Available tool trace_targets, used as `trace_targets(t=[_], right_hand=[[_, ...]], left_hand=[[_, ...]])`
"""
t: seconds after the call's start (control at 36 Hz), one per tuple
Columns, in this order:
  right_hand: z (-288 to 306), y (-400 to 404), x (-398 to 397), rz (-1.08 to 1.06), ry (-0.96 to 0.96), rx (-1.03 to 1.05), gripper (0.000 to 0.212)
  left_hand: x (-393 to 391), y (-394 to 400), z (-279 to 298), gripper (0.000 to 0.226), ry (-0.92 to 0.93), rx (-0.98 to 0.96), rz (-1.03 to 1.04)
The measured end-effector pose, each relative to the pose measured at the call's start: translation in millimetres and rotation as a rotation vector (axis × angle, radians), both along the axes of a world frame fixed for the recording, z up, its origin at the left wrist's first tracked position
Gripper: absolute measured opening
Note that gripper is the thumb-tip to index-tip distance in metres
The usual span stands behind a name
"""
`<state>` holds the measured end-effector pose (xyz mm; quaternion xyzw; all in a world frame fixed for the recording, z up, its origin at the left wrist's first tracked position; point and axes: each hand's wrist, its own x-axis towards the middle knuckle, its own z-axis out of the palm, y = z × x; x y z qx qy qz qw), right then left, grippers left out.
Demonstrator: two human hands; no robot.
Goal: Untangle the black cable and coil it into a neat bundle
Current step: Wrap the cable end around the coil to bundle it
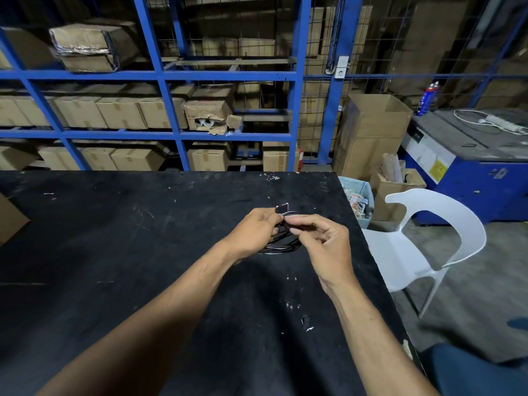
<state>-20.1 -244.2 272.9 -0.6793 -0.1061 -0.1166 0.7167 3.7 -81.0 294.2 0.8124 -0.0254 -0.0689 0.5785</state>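
A black cable [281, 244] hangs in several loops between my two hands, just above the black table [143, 238]. My left hand [254, 230] grips the top of the loops from the left. My right hand [323, 238] pinches the same bunch from the right, thumb and forefinger closed on it. A short black end or strap [282, 209] sticks up above my fingers. The lower loops rest close to the table top. My fingers hide where the strands cross.
A white plastic chair [423, 247] stands right of the table. A bin with scraps [358, 201] sits by the table's far right corner. Blue shelving with cardboard boxes [160, 110] lines the back. A blue machine [471, 167] stands at the right.
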Motion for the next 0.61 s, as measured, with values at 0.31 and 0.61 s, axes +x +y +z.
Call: trace_targets(t=[0.31,0.61], right_hand=[[6.3,-6.7,4.7,-0.030,-0.240,-0.375,0.016],[23.9,-16.9,23.8,0.038,-0.244,-0.466,0.013]], left_hand=[[0.1,9.0,11.6,0.021,0.117,0.065,-0.087],[-2.7,5.9,26.7,0.034,0.086,0.197,-0.233]])
